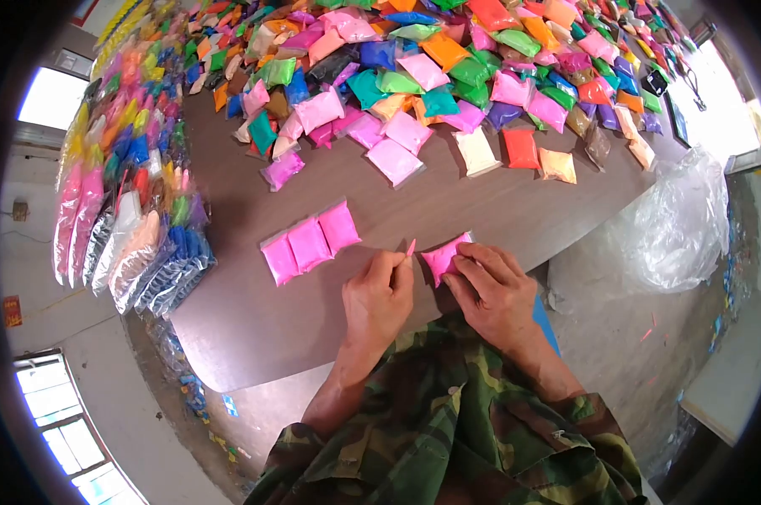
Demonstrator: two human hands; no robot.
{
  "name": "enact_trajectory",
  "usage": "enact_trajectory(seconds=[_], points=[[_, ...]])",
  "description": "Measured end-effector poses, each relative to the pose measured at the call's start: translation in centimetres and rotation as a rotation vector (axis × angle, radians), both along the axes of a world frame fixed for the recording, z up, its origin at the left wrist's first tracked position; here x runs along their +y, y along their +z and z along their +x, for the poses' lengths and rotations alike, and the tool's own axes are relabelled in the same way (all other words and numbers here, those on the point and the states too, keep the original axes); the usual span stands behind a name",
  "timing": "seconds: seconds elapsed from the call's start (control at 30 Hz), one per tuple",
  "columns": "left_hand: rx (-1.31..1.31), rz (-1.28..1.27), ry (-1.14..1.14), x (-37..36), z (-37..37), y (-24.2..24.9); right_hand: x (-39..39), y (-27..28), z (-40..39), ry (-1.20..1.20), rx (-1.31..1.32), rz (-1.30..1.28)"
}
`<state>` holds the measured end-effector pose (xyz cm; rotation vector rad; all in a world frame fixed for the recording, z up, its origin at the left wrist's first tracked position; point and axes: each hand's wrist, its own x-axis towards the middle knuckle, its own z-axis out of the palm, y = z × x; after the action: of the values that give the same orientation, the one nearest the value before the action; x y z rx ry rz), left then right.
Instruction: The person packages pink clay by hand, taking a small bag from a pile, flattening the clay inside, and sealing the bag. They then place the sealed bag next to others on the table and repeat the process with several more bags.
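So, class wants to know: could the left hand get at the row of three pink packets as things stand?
Yes, most likely. The row of three pink packets lies close beside the left hand, with only tabletop visible between; the pinched pink strip might hinder grasping.

No legible txt, nos. or signs. Red tag (12,310) on wall (39,278) left of table (229,337): marks too small to read; blue-white scrap (230,406) by table's near edge, ditto.
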<state>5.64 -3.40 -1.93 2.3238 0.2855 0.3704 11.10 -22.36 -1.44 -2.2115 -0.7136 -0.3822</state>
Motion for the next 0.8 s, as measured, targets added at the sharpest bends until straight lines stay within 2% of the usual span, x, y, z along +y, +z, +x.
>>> enact_trajectory(seconds=[0.13,0.23,0.53,0.63,0.8], points=[[-0.089,-0.086,-0.100,-2.0,-1.3,1.5,-0.1,-0.1,-0.3,-0.012,0.021,-0.010],[-0.061,-0.006,-0.107,-2.2,-1.6,0.0,0.0,-0.3,-0.3,-0.013,0.005,0.002],[-0.035,-0.015,0.021,-0.1,-0.7,-0.4,-0.1,-0.7,-0.5,-0.028,-0.038,-0.007],[-0.028,-0.044,-0.023,-1.2,-1.4,1.2,0.1,-0.8,-0.6,-0.042,-0.028,0.002],[-0.004,-0.013,-0.035,-1.4,-1.5,0.1,0.0,-0.7,-0.5,-0.049,-0.027,0.017]])
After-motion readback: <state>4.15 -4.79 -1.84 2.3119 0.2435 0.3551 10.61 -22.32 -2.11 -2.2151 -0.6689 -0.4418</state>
